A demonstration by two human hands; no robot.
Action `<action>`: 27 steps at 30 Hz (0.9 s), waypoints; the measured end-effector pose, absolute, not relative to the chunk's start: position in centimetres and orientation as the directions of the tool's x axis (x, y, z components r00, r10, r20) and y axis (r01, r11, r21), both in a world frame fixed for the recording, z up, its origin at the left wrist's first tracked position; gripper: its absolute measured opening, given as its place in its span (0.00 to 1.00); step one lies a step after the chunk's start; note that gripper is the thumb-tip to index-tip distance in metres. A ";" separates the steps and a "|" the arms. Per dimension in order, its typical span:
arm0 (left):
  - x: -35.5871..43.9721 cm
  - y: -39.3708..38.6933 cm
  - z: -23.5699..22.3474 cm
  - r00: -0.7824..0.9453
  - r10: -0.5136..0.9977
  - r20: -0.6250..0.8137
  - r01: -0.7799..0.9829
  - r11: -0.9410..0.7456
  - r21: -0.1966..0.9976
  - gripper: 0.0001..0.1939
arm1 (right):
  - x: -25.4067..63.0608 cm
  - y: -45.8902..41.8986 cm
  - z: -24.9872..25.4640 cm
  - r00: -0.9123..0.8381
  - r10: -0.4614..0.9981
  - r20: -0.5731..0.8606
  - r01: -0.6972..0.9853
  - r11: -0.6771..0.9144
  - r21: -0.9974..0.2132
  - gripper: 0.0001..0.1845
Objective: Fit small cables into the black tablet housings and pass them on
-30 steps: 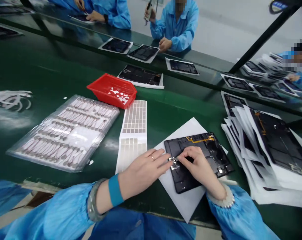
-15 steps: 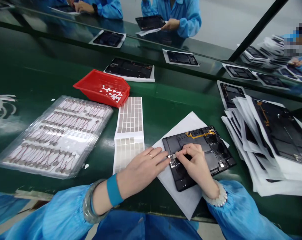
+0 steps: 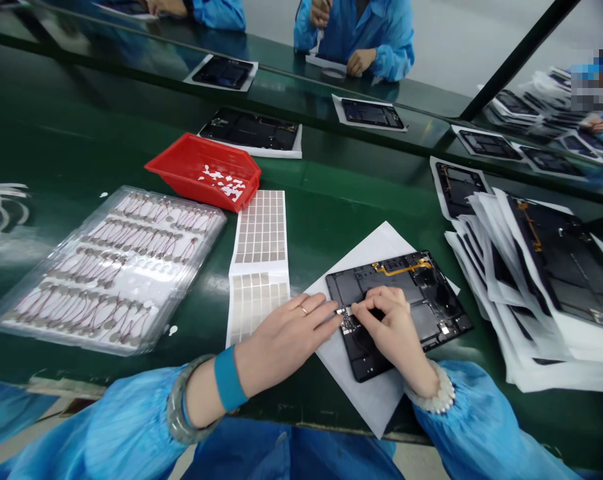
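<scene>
A black tablet housing (image 3: 428,307) with an orange ribbon cable (image 3: 401,269) lies open, at an angle, on a white sheet (image 3: 374,407). My left hand (image 3: 291,337) stretches flat with its fingertips at the housing's left edge, beside a small circuit board (image 3: 348,325). Over that board the thumb and forefinger of my right hand (image 3: 388,327) are pinched together. Whatever sits between these fingertips is too small and covered to name. The other right fingers curl above the housing.
Left of my hands are a sheet of grey stickers (image 3: 261,230), a red bin (image 3: 181,167) with white pieces, and a clear tray (image 3: 146,283) of small wired discs. A stack of housings and sheets (image 3: 541,287) stands right. Co-workers (image 3: 356,33) sit across; more housings lie behind.
The view has shifted slightly. My hands hold nearly the same pose at the circuit board. Across the bench, a co-worker's raised tablet housing is lowered, and one of that person's hands is now lifted.
</scene>
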State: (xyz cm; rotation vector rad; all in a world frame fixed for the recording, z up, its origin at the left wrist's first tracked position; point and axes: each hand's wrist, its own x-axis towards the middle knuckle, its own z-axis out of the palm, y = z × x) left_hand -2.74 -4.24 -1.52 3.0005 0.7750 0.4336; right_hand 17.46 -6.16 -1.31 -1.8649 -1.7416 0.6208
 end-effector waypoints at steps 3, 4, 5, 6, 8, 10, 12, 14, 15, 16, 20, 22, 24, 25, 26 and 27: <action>-2.6 -4.2 -1.9 0.833 0.476 0.281 0.479 -0.875 0.062 0.12 | 17.4 -6.2 -1.3 0.077 0.997 0.004 0.764 -0.057 -0.643 0.12; -2.5 -4.2 -2.0 0.832 0.479 0.282 0.483 -0.874 0.058 0.12 | 17.5 -6.1 -1.3 0.078 0.997 0.003 0.764 -0.057 -0.642 0.12; -2.5 -4.2 -2.1 0.831 0.482 0.278 0.487 -0.872 0.057 0.12 | 17.5 -6.1 -1.3 0.079 0.997 0.003 0.765 -0.058 -0.642 0.11; -2.4 -4.2 -2.1 0.831 0.487 0.268 0.490 -0.870 0.058 0.14 | 17.5 -6.1 -1.4 0.077 0.997 0.002 0.765 -0.058 -0.641 0.12; -2.1 -4.2 -2.1 0.838 0.491 0.238 0.491 -0.869 0.060 0.19 | 17.5 -6.1 -1.4 0.074 0.997 0.004 0.768 -0.054 -0.638 0.12; -1.9 -4.2 -1.9 0.847 0.489 0.211 0.488 -0.871 0.059 0.21 | 17.6 -6.2 -1.4 0.067 0.998 0.007 0.773 -0.048 -0.633 0.12; -1.6 -4.2 -1.6 0.851 0.488 0.191 0.488 -0.871 0.054 0.18 | 17.6 -6.2 -1.5 0.062 0.998 0.009 0.779 -0.043 -0.626 0.12; -1.4 -4.1 -1.4 0.849 0.496 0.183 0.496 -0.867 0.049 0.16 | 17.6 -6.2 -1.6 0.054 0.998 0.009 0.788 -0.037 -0.614 0.12; -1.3 -4.1 -1.4 0.845 0.501 0.186 0.502 -0.864 0.047 0.15 | 17.6 -6.3 -1.6 0.049 0.999 0.011 0.795 -0.032 -0.606 0.12; -1.2 -4.1 -1.3 0.840 0.507 0.193 0.508 -0.860 0.044 0.15 | 17.6 -6.3 -1.6 0.042 0.999 0.015 0.804 -0.025 -0.595 0.12; -0.9 -4.2 -1.4 0.826 0.518 0.224 0.522 -0.852 0.045 0.14 | 18.3 -6.1 -1.2 -0.046 0.998 0.034 0.839 0.057 -0.541 0.13; -0.8 -4.2 -1.3 0.823 0.516 0.237 0.520 -0.853 0.051 0.13 | 19.1 -5.8 -0.8 -0.086 0.994 0.071 0.845 0.111 -0.524 0.13; -0.8 -4.0 -1.0 0.823 0.513 0.244 0.517 -0.854 0.054 0.12 | 20.2 -5.5 -0.6 -0.062 0.987 0.149 0.847 0.132 -0.516 0.12; -0.8 -3.8 -0.8 0.826 0.509 0.242 0.512 -0.857 0.057 0.11 | 20.7 -5.3 -0.6 -0.041 0.982 0.182 0.842 0.132 -0.522 0.13; -0.7 -3.5 -0.6 0.831 0.503 0.238 0.504 -0.862 0.061 0.11 | 21.2 -5.2 -0.7 -0.030 0.979 0.200 0.832 0.135 -0.538 0.13; -0.7 -3.2 -0.4 0.839 0.494 0.229 0.492 -0.868 0.067 0.11 | 21.7 -5.1 -0.8 -0.033 0.979 0.199 0.819 0.141 -0.556 0.14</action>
